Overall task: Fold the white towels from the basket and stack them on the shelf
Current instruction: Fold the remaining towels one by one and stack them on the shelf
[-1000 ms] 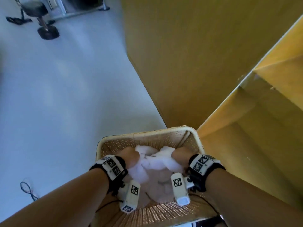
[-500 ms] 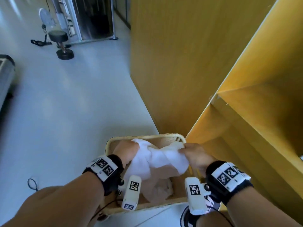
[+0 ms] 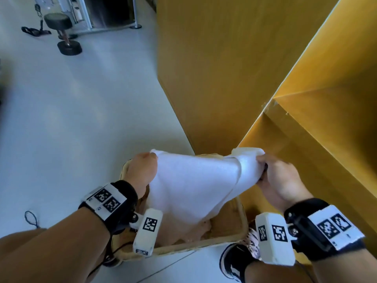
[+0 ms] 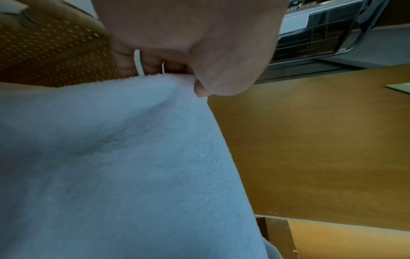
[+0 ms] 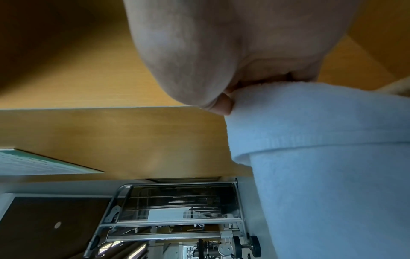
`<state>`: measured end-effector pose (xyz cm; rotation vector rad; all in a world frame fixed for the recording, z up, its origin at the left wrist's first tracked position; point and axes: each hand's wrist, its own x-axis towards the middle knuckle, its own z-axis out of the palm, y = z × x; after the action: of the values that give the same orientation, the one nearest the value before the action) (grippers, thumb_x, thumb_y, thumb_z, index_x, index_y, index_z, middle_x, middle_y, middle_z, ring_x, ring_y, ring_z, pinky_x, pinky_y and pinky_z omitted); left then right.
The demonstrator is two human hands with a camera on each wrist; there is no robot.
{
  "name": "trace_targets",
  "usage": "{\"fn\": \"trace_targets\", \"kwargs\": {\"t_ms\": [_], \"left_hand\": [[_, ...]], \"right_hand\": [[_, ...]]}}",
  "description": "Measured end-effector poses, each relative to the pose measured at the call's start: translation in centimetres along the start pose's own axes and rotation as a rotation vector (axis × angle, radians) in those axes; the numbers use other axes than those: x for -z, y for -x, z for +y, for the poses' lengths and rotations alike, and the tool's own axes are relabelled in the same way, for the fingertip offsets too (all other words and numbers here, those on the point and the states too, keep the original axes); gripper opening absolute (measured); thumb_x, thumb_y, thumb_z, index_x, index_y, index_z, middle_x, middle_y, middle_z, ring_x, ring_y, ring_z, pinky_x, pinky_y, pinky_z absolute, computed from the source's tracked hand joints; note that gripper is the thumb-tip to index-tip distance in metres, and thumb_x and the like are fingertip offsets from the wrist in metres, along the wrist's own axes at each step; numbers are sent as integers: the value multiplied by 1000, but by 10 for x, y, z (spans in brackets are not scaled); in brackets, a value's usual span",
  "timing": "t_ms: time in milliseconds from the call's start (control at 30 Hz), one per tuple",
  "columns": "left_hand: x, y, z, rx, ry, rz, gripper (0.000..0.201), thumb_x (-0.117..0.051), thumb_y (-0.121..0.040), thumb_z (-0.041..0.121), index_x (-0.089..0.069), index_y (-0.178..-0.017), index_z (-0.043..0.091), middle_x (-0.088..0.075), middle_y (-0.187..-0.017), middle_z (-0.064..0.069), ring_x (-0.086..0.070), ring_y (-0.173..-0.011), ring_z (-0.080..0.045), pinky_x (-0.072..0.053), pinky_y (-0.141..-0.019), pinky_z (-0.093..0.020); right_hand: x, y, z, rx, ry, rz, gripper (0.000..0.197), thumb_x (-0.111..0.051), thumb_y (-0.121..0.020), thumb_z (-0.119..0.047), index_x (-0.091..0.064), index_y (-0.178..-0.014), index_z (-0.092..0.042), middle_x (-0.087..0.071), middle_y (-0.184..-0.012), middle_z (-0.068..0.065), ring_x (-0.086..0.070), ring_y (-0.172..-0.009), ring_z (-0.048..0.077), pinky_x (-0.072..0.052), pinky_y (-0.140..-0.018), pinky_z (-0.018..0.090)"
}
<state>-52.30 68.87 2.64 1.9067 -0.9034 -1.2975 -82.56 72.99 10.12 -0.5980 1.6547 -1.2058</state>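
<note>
Both hands now pinch one white towel point(image 3: 189, 184) by its top corners: left hand point(image 3: 140, 172), right hand point(image 3: 279, 180). It has risen from a bunch inside the basket point(image 3: 234, 237) to a stretched sheet at lower centre, ready for folding

**Around the room**

A pale floor point(image 3: 77, 111) runs along the left. At the far end stands a black stool point(image 3: 61, 27) on a dark round base, beside a metal rack point(image 3: 102, 15) — the right wrist view shows the rack point(image 5: 177, 215) has wheels. A thin black cord point(image 3: 31, 218) lies looped on the floor at lower left. A black-and-white shoe point(image 3: 238, 260) shows at the bottom edge.
</note>
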Motion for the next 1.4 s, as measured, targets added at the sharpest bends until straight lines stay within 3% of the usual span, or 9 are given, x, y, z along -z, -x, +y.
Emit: {"fn": "trace_targets", "kwargs": {"t_ms": [200,400,567,733,1000,1100,1200,1333,1400], "left_hand": [[-17,-2,6,-22,-24,-76,15,-48,-104,20,-60,-96,20,-50,-84,-5,-44,-72,-21,-37,-64,-32],[-29,12,4,-102,-231,-230,21,-66,-97,29,-61,-86,12,-61,-79,-1,-56,-71,-19,-42,-66,-28],[-36,29,15,63,-145,-484,66,-45,-102,70,-77,-107,12,-75,-88,-7,-67,-73,-15,-51,-71,-33],[-42,34,18,158,157,-785,86,-39,-92,84,-73,-126,12,-63,-95,-2,-55,-81,-15,-39,-76,-35],[-39,23,32,19,465,-584,31,-43,-111,21,-65,-128,7,-76,-119,-14,-73,-98,-24,-54,-81,-36],[-42,27,35,-5,458,-548,27,-41,-109,13,-67,-105,10,-70,-94,-8,-63,-85,-24,-47,-75,-36],[-45,32,37,1,450,-503,36,-37,-106,6,-50,-74,16,-45,-67,1,-43,-62,-15,-33,-61,-32],[-40,36,43,43,493,-628,32,-41,-106,18,-23,-79,17,-18,-78,-3,-26,-66,-15,-27,-64,-34],[-33,36,45,25,480,-702,36,-52,-97,19,-19,-81,16,-12,-84,-9,-17,-71,-22,-24,-64,-36]], "right_hand": [[-1,-14,1,-8,-24,-36,21,-54,-101,-11,-64,-109,6,-80,-99,21,-77,-100,34,-58,-94,50],[-12,-7,-7,-6,-95,-253,24,-43,-103,-3,-63,-89,-3,-68,-92,23,-70,-89,32,-59,-69,35],[-28,3,-2,43,-46,-413,19,-44,-105,0,-59,-116,4,-63,-115,39,-59,-108,39,-39,-99,53],[-42,11,10,51,163,-548,15,-49,-105,1,-58,-117,3,-67,-110,27,-61,-97,28,-47,-81,39],[-50,23,31,-14,407,-605,16,-61,-104,-1,-64,-119,-1,-70,-119,27,-64,-120,48,-52,-103,67],[-53,26,41,-37,458,-596,12,-65,-101,0,-65,-112,-1,-68,-115,28,-63,-118,50,-54,-101,66],[-58,27,48,-54,490,-622,10,-69,-100,-3,-66,-109,-4,-70,-111,26,-71,-109,42,-58,-99,57],[-61,21,46,-83,512,-625,15,-76,-97,-13,-65,-104,-5,-74,-102,20,-73,-82,17,-62,-76,27],[-62,17,45,-50,549,-566,19,-79,-95,-17,-64,-105,-10,-72,-93,8,-70,-82,15,-60,-78,30]]}}
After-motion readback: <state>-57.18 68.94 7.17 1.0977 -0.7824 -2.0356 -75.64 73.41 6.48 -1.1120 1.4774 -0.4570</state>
